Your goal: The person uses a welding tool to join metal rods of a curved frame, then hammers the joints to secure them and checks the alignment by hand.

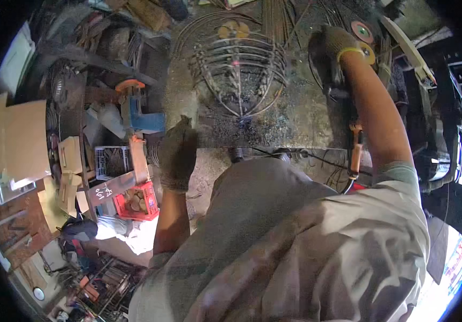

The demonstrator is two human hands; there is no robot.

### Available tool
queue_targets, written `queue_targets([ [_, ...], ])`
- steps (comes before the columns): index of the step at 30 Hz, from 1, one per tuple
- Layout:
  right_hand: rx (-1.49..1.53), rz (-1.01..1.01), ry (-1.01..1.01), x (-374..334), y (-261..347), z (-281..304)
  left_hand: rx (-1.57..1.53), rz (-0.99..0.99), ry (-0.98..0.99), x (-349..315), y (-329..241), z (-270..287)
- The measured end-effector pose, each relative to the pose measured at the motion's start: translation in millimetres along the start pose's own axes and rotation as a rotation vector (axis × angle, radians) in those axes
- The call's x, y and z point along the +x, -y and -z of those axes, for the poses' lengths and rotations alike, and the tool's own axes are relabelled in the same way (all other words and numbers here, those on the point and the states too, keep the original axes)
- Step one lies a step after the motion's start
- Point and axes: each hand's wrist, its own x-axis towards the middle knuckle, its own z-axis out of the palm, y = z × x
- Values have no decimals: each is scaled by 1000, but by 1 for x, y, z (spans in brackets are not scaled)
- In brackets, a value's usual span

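A frame of bent metal rods (pixel 240 110), curved bars crossing ribs that meet in a point, lies on the dark worktable (pixel 306 121) in front of me. My right hand (pixel 339 42), in a knitted work glove, reaches to the far right of the table. Its fingers are closed over a dark tool (pixel 334 88), whose kind is lost in shadow. My left hand (pixel 178 155), in a dark glove, is at the table's near left corner, apart from the frame. Shadow hides how its fingers are bent.
Round discs (pixel 362 32) lie beyond my right hand, and brownish discs (pixel 233 29) behind the frame. An orange-handled tool (pixel 355 153) hangs at the near right edge. A blue metal piece (pixel 142 115), a red crate (pixel 138 202) and cardboard boxes (pixel 24 139) stand to the left.
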Motion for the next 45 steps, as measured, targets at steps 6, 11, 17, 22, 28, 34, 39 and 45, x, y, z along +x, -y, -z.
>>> queue_targets([
  [6, -79, -49, 145, 15, 16, 28, 218, -206, -118, 8, 20, -20],
  [11, -116, -81, 268, 45, -2, 0, 359, -33, -53, 13, 11, -28],
  [17, -125, -40, 322, 62, -15, -24, 265, -64, -126, 14, 8, -28],
  [22, -263, 334, 254, 71, -9, 0, 512, -96, -52, 8, 26, -41],
  [28, -195, 33, 344, 53, -57, 73, 391, -142, -116, 10, 26, -39],
  [34, -93, -128, 366, 5, -11, 119, 308, -158, -135, 13, 21, -37],
  [39, -133, -236, 189, 58, -34, -16, 298, -178, -131, 18, 13, -33],
  [45, -139, -99, 273, 48, -17, -18, 355, -90, -158, 12, 19, -40],
])
